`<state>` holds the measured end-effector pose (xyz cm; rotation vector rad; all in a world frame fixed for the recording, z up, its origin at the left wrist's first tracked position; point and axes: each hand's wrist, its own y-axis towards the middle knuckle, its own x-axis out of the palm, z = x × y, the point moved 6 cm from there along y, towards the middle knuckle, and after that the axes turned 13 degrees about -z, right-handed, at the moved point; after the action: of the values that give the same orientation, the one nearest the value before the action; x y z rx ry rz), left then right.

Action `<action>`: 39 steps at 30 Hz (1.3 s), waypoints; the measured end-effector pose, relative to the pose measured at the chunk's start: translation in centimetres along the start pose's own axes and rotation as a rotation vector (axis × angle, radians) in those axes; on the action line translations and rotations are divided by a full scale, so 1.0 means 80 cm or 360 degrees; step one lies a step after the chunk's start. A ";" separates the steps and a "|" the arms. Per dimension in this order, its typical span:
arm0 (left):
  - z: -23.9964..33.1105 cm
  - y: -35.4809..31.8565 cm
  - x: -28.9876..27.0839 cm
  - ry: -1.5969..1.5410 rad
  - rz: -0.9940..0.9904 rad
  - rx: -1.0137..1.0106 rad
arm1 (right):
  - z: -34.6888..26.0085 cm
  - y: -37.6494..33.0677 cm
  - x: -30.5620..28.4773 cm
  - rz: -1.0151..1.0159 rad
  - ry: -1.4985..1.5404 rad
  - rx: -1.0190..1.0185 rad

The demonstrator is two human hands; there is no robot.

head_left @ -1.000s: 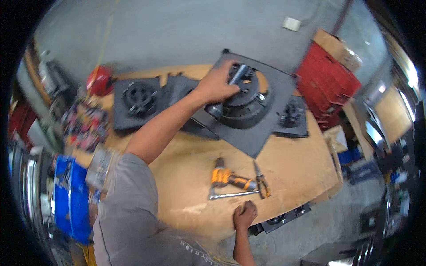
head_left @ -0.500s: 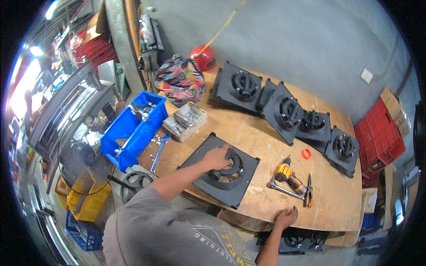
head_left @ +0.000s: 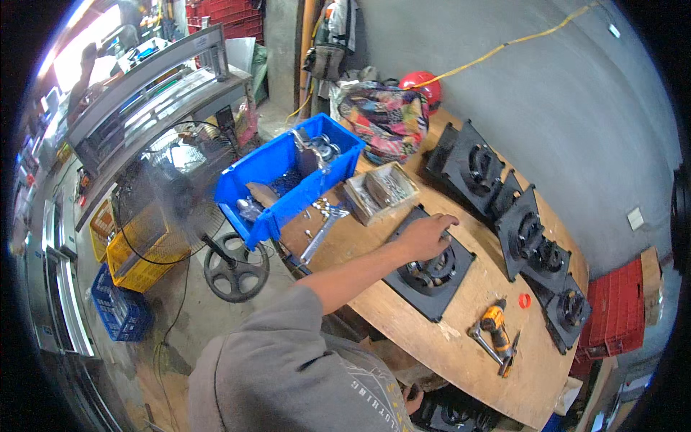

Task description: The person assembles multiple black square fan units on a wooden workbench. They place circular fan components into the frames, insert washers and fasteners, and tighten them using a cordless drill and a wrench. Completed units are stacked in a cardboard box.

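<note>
While the left hand [head_left: 426, 234] lies flat, fingers spread, pinning the black square plate [head_left: 430, 268] to the wooden desk [head_left: 461, 345], the right hand is mostly hidden below the desk edge, its grip unclear.

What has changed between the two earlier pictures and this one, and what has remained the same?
The left hand pulled the flat black square plate with the round ribbed hub away from the row by the wall and laid it flat near the front edge of the wooden table; it still rests on it. The right hand has left view. The orange drill stayed put.
</note>
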<state>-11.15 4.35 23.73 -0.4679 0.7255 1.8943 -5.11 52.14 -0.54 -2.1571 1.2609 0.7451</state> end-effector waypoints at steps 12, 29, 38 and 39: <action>-0.321 -0.247 -0.357 0.0535 0.0310 -0.1112 | -0.402 0.260 0.121 -0.0218 0.0244 -0.0675; -0.432 -0.249 -0.268 0.0582 -0.0331 -0.1453 | -0.554 0.286 0.294 -0.0905 0.0184 -0.0736; -0.210 -0.207 -0.321 -0.0426 0.0029 -0.0530 | -0.694 0.239 0.262 -0.1181 0.0520 -0.1161; -0.195 -0.200 -0.314 -0.0586 -0.0060 -0.0510 | -0.719 0.225 0.258 -0.1135 0.0334 -0.1388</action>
<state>13.81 -18.18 22.98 -0.3125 0.1708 1.9949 -1.46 -6.85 23.11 -3.1518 0.1153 0.8363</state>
